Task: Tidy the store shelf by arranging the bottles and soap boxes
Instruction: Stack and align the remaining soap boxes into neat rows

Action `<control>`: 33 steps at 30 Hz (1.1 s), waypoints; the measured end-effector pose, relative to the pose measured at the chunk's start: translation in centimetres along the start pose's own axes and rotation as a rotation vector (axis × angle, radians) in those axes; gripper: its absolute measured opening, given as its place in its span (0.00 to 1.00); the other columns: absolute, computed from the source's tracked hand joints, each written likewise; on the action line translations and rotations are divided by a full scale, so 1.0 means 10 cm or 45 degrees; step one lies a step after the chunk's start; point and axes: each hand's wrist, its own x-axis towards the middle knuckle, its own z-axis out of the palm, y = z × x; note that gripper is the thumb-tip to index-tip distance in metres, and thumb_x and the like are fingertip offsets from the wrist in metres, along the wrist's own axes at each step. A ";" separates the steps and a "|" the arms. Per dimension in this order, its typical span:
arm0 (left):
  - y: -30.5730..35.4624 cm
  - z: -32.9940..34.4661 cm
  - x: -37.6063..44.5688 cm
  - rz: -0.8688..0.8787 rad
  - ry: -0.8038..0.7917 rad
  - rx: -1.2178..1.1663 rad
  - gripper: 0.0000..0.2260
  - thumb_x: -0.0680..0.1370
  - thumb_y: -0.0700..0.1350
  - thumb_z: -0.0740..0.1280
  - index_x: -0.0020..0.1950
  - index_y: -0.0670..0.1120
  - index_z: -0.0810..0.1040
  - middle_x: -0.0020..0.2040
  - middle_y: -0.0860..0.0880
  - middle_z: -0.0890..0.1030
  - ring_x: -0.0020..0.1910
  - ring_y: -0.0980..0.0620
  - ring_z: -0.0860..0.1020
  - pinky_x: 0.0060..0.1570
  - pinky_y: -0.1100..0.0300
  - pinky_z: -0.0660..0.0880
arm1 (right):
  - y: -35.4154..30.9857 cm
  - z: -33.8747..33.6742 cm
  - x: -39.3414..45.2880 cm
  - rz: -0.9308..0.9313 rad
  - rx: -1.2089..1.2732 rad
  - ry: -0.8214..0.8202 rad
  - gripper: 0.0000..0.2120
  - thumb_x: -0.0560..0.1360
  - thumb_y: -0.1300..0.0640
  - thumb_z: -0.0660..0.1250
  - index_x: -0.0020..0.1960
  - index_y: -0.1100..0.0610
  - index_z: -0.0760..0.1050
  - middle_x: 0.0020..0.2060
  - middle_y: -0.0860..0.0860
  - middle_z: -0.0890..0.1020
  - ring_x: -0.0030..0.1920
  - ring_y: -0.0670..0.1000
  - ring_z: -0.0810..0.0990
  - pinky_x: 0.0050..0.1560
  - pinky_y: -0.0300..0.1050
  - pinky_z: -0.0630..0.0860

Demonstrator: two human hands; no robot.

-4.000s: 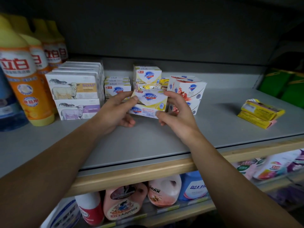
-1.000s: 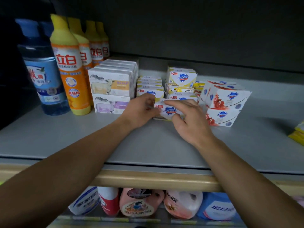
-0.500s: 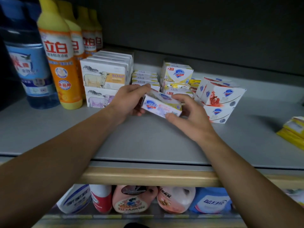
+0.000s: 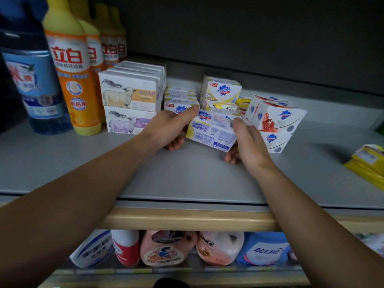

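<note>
We see a grey shelf (image 4: 187, 179) carrying, at its left, a blue bottle (image 4: 35, 80) and a row of orange-and-yellow bottles (image 4: 72, 75), then stacked sheep-print soap boxes (image 4: 131, 100), white-and-red soap boxes (image 4: 274, 119) to the right, and yellow packs (image 4: 367, 163) at the far right edge. Just above the shelf's middle, in front of the small white-and-yellow boxes (image 4: 180, 98), we find a soap box (image 4: 214, 132) tilted barcode side up. The left hand (image 4: 170, 127) grips its left end and the right hand (image 4: 247, 142) grips its right end.
</note>
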 end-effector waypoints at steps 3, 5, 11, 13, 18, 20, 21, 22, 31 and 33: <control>0.01 0.01 -0.01 0.034 -0.078 -0.267 0.21 0.75 0.64 0.65 0.41 0.46 0.79 0.30 0.44 0.80 0.26 0.47 0.76 0.25 0.61 0.72 | 0.01 0.01 0.01 -0.057 0.209 0.023 0.05 0.76 0.50 0.66 0.48 0.50 0.77 0.42 0.53 0.81 0.31 0.54 0.83 0.29 0.44 0.77; 0.02 0.01 -0.03 0.027 -0.128 -0.414 0.18 0.76 0.62 0.65 0.46 0.48 0.80 0.35 0.44 0.83 0.27 0.47 0.77 0.28 0.58 0.76 | 0.03 0.00 0.00 -0.186 0.143 0.018 0.12 0.74 0.58 0.71 0.57 0.48 0.76 0.54 0.48 0.79 0.45 0.44 0.83 0.41 0.41 0.80; 0.00 0.02 -0.06 0.070 -0.178 -0.505 0.11 0.79 0.45 0.67 0.61 0.44 0.77 0.45 0.48 0.82 0.25 0.51 0.76 0.26 0.61 0.76 | 0.08 -0.02 0.01 -0.254 0.085 -0.065 0.25 0.74 0.61 0.72 0.68 0.49 0.71 0.60 0.41 0.78 0.51 0.40 0.81 0.50 0.35 0.78; 0.00 0.00 -0.07 0.145 -0.222 -0.553 0.13 0.79 0.40 0.67 0.63 0.44 0.76 0.47 0.48 0.84 0.26 0.52 0.77 0.27 0.61 0.77 | 0.09 -0.02 0.05 -0.198 0.033 -0.033 0.22 0.76 0.57 0.70 0.69 0.50 0.71 0.60 0.45 0.79 0.53 0.38 0.79 0.49 0.31 0.74; 0.02 -0.04 -0.12 0.241 -0.220 -0.547 0.14 0.73 0.46 0.72 0.58 0.51 0.78 0.51 0.49 0.85 0.37 0.44 0.84 0.36 0.54 0.81 | 0.12 -0.01 0.06 -0.342 -0.115 0.059 0.17 0.75 0.58 0.72 0.62 0.51 0.77 0.54 0.49 0.82 0.46 0.49 0.81 0.47 0.44 0.78; 0.01 -0.03 -0.12 0.289 -0.224 -0.536 0.11 0.73 0.46 0.72 0.55 0.51 0.79 0.53 0.47 0.83 0.43 0.41 0.84 0.43 0.52 0.81 | 0.13 -0.02 0.06 -0.421 -0.183 0.085 0.19 0.72 0.60 0.74 0.60 0.46 0.76 0.49 0.50 0.82 0.39 0.51 0.80 0.40 0.42 0.76; 0.01 -0.02 -0.12 0.326 -0.219 -0.511 0.09 0.75 0.42 0.71 0.54 0.49 0.79 0.55 0.44 0.82 0.46 0.39 0.84 0.47 0.51 0.81 | 0.13 -0.02 0.06 -0.451 -0.215 0.089 0.21 0.71 0.61 0.74 0.59 0.44 0.75 0.47 0.50 0.81 0.37 0.49 0.79 0.39 0.39 0.75; -0.01 -0.02 -0.11 0.358 -0.211 -0.485 0.08 0.76 0.39 0.70 0.53 0.48 0.79 0.58 0.41 0.80 0.49 0.39 0.83 0.50 0.49 0.81 | 0.13 -0.02 0.06 -0.478 -0.239 0.096 0.22 0.70 0.63 0.74 0.58 0.43 0.75 0.46 0.48 0.79 0.35 0.46 0.78 0.38 0.37 0.74; 0.00 -0.01 -0.11 0.305 -0.198 -0.521 0.04 0.78 0.39 0.67 0.51 0.47 0.78 0.51 0.47 0.82 0.44 0.40 0.84 0.45 0.50 0.82 | 0.09 -0.01 0.01 -0.660 -0.311 0.179 0.20 0.74 0.62 0.69 0.64 0.53 0.75 0.52 0.37 0.72 0.49 0.45 0.77 0.51 0.38 0.73; 0.00 0.01 -0.11 0.274 -0.145 -0.418 0.02 0.79 0.45 0.67 0.48 0.48 0.77 0.40 0.55 0.83 0.33 0.44 0.82 0.33 0.56 0.80 | 0.09 -0.01 0.00 -0.667 -0.312 0.180 0.18 0.76 0.59 0.66 0.66 0.55 0.74 0.57 0.41 0.73 0.57 0.47 0.75 0.56 0.36 0.72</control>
